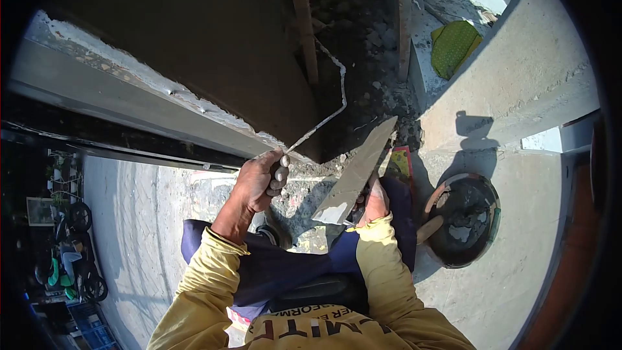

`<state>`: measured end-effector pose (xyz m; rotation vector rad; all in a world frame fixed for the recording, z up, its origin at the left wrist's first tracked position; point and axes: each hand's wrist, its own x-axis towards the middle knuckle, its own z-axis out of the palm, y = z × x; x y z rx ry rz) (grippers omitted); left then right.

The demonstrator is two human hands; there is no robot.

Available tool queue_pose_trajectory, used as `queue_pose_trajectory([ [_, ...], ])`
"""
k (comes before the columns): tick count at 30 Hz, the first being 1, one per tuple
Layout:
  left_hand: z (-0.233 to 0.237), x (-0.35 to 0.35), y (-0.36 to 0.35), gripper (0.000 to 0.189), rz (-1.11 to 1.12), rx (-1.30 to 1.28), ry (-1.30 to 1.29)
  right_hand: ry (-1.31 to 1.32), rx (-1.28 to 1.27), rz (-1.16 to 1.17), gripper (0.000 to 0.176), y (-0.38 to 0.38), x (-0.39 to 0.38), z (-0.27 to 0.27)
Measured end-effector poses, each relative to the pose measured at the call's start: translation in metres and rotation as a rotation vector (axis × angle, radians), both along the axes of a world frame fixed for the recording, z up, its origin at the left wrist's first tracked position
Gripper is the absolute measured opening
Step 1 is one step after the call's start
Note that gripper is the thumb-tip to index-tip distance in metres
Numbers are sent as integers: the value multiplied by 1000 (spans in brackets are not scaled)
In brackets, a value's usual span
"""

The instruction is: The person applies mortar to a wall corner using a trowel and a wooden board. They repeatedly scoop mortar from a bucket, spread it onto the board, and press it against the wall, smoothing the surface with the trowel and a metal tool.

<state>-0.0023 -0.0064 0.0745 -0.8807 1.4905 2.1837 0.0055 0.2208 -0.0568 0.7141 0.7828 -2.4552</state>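
Observation:
My left hand [262, 183] is closed in a fist around the end of a thin, pale, mortar-caked cord [344, 84]. From the fist the cord runs forward in bends toward the wooden legs. My right hand [376, 202] grips a flat grey plastering float [357, 172], held slanted with its broad face showing; its handle is hidden behind the blade. To the right of that hand stands a round bucket [497, 210] holding wet grey mortar [463, 214]. A wooden handle [430, 229] sticks out over its near-left rim.
A wall with a rough, white-smeared edge [172, 93] rises at left. Ahead, a wooden stand [403, 26] straddles rubble. A green patterned bag [453, 48] lies by the pale wall [538, 71] at right. Parked motorbikes [81, 217] are far left.

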Motion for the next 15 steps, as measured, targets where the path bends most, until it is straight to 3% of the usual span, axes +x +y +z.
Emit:
queue_pose_trajectory([
  [2, -3, 3, 6, 31, -12, -204, 36, 77, -41, -112, 34, 6, -4, 19],
  [3, -5, 5, 7, 33, -60, -307, 82, 420, 156, -89, 34, 13, -1, 14],
  [5, -6, 7, 8, 36, -153, -512, 174, 1178, 1104, 162, 33, 32, -10, 55],
  [7, -10, 6, 8, 42, -224, -747, 231, 1275, 1168, 100, 35, 24, -26, 76],
  [10, -13, 8, 7, 44, -320, -1020, 334, 799, 952, 340, 37, -3, -58, 128],
  [12, -18, 8, 3, 45, -341, -1098, 364, 492, 708, 450, 40, -29, -97, 112],
  [15, 9, 4, 5, 46, -416, -946, 174, 476, 613, 456, 45, -63, -135, 95],
])
